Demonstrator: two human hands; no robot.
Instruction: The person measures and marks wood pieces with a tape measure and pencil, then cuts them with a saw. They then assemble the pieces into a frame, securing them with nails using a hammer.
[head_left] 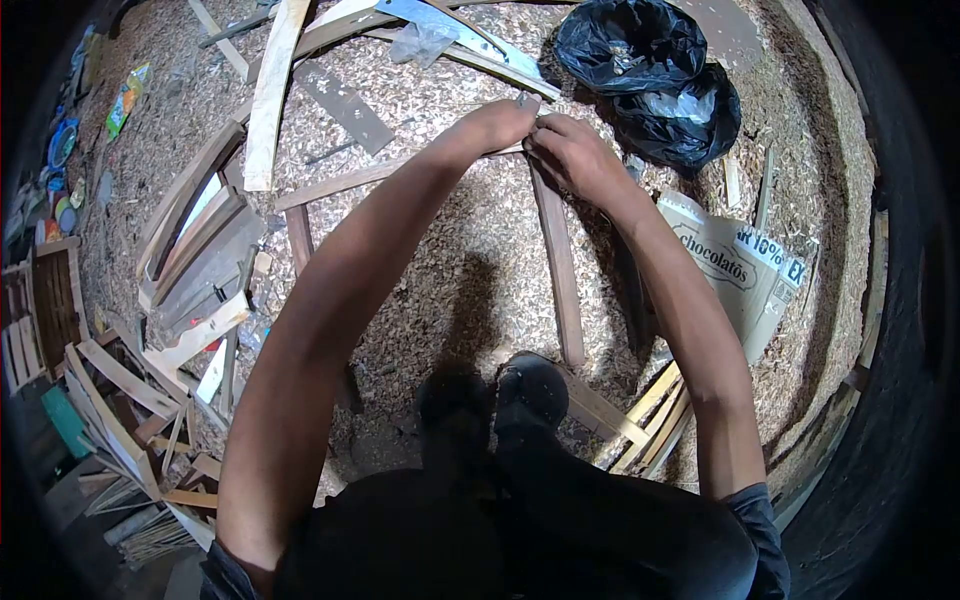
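Observation:
A narrow wooden frame [557,270] stands in front of me, with a top bar [345,183] running left and legs coming down toward my feet. At its upper right corner my left hand [500,125] is closed around the wood, fingertips mostly hidden. Right beside it, my right hand [580,158] has its fingers curled against the same corner, touching the top of the leg. The two hands almost meet. Whether a small piece is pinched between them cannot be made out.
Wood shavings cover the floor. Black plastic bags [630,45] lie beyond my right hand, and a flattened cardboard box [720,255] is on the right. Long boards [268,110] and a handsaw [470,40] lie ahead. Wood offcuts [130,380] are piled left; slats [650,420] lie near my shoes.

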